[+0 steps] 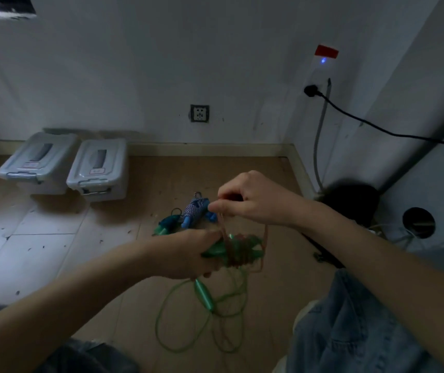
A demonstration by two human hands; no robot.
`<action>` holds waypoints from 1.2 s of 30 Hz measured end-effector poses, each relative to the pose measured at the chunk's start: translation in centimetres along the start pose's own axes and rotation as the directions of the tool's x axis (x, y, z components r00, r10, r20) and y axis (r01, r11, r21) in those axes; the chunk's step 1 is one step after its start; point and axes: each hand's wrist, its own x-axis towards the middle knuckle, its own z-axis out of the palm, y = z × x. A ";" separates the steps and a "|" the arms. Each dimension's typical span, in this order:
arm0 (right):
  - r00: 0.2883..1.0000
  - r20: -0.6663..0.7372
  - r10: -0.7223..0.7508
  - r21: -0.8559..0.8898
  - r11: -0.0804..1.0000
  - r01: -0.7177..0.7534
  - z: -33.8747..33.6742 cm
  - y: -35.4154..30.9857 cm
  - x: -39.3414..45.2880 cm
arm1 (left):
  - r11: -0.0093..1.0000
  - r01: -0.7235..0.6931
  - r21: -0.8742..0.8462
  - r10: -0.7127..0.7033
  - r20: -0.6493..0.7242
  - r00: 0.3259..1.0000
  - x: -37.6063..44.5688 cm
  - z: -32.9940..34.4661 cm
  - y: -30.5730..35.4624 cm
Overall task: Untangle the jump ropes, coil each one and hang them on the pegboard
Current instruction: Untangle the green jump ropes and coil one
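Wooden floor [178, 179] underfoot, white wall behind it, and everything here sits in relation to the bundle of green handles [235, 251] held up over that floor. Far off to the bundle's upper left, two grey lidded storage bins [100, 170] stand side by side against the skirting board. Above the bundle on the wall, a socket [200, 113]; up and to the right of it, a black plug and cable [376, 125] trailing away toward the corner. Now the hands: the left hand [188, 254] is clamped round the left end of the bundle, fingers curled over the green handles, holding them level. The right hand [253, 200] hangs just above the bundle, thumb and fingertips pinched tight on a thin reddish-brown rope [242, 254] that runs down and wraps round the middle of the handles. Straight below the bundle, the green jump rope [172, 313] spills in loose loops onto the floor, one more green handle [204, 296] dangling among them. Just beyond the bundle, lying on the floor, a coiled blue-and-white striped rope with blue handles [195, 212], and touching its left side a smaller dark teal coiled rope [168, 223]. Small ring loops poke out from those two coils.
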 end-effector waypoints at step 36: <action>0.965 -0.096 0.244 0.214 0.952 -0.219 -1.4 2.8 -0.3 | 0.922 -0.263 -0.285 0.243 -0.107 0.964 -3.9 -3.1 3.5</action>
